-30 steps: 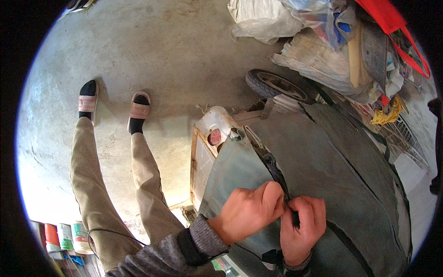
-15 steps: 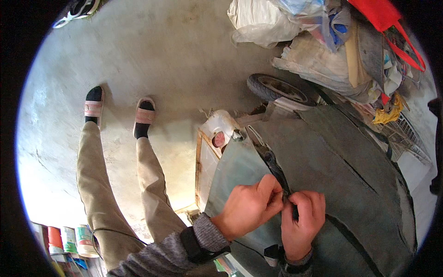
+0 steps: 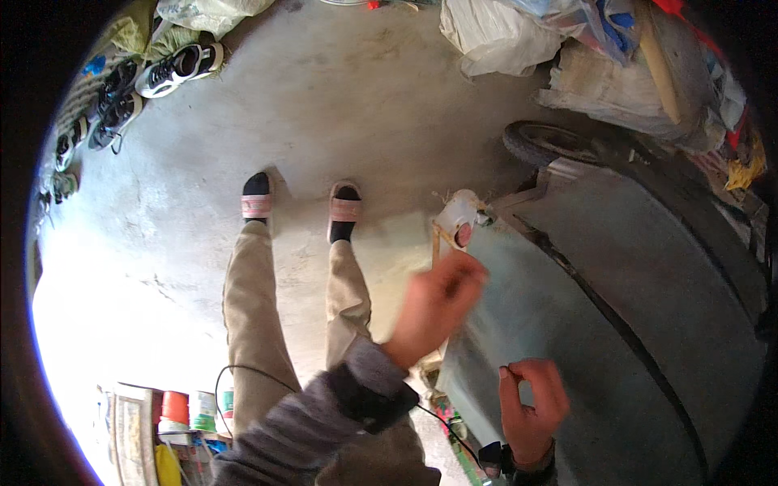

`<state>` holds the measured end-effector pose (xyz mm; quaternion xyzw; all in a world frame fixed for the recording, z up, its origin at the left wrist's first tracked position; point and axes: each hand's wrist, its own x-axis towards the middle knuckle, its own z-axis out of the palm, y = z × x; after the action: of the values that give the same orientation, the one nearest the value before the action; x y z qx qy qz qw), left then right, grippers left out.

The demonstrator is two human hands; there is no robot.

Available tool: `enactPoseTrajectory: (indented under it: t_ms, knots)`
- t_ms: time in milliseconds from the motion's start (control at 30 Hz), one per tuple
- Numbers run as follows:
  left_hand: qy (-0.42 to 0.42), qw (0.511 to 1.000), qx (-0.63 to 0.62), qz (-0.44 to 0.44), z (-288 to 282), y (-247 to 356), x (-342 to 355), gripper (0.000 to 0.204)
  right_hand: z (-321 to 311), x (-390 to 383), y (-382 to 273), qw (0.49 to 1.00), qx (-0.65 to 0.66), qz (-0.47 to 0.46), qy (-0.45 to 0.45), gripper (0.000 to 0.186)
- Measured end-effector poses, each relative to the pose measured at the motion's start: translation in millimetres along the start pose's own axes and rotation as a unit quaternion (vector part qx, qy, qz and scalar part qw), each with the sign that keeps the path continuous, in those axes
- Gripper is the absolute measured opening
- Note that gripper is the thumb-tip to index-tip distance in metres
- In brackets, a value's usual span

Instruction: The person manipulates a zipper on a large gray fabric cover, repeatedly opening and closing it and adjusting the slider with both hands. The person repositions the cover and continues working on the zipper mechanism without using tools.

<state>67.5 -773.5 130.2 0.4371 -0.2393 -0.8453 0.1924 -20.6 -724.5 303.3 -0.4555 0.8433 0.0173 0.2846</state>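
A large grey-green cover (image 3: 559, 300) spreads over the right side, with a long dark strip (image 3: 604, 312) curving across it. My left hand (image 3: 433, 308) is raised over the cover's left edge. Its fingers look curled but are smeared by motion, so I cannot see whether anything is in them. Lower and to the right, my right hand (image 3: 535, 409) is above the cover, apart from the dark strip. Its thumb and forefinger meet at the tips in a loop, with nothing visible between them. Dark bands circle both wrists.
A wheel with a black tyre (image 3: 551, 144) lies beyond the cover's far end. White plastic bags (image 3: 498, 36) are piled at the far right. Several shoes (image 3: 166, 71) line the far left. Tubs (image 3: 174, 409) stand at the lower left. A thin black cable (image 3: 243, 368) crosses my trouser leg.
Both hands have come off the dark strip they were pinching together and moved apart, the left one up and away. The view has shifted left, and the strip now lies as a smoother line.
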Motion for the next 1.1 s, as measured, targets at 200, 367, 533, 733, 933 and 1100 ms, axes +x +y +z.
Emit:
enactPoseTrajectory:
  t_ms: [200, 367, 533, 733, 933, 1100]
  knots:
    - [0.185, 0.980, 0.063, -0.047, -157.1, 50.0, -13.8, 0.008, -0.8, -10.6, -22.2, 0.997, 0.069, 0.039, 0.011, 0.012]
    - [0.148, 0.977, 0.147, -0.029, -177.5, 120.6, -34.3, 0.009, -18.6, -37.0, -41.5, 0.991, 0.119, 0.062, 0.027, 0.012]
    - [0.114, 0.981, 0.156, -0.007, -150.3, 171.3, -38.6, 0.010, -31.0, -63.3, -46.0, 0.979, 0.171, 0.091, 0.057, 0.009]
    - [0.128, 0.979, 0.160, 0.015, -125.5, 190.5, -30.1, 0.010, -18.3, -62.0, -34.8, 0.969, 0.227, 0.078, 0.050, 0.010]
    - [0.080, 0.987, 0.138, -0.002, -94.8, 181.4, -21.7, 0.009, -24.2, -65.1, -40.1, 0.961, 0.242, 0.114, 0.068, 0.010]
    - [-0.024, 0.985, 0.160, -0.061, -67.2, 216.6, -4.0, 0.007, -43.4, -49.9, -79.4, 0.942, 0.257, 0.176, 0.129, 0.008]
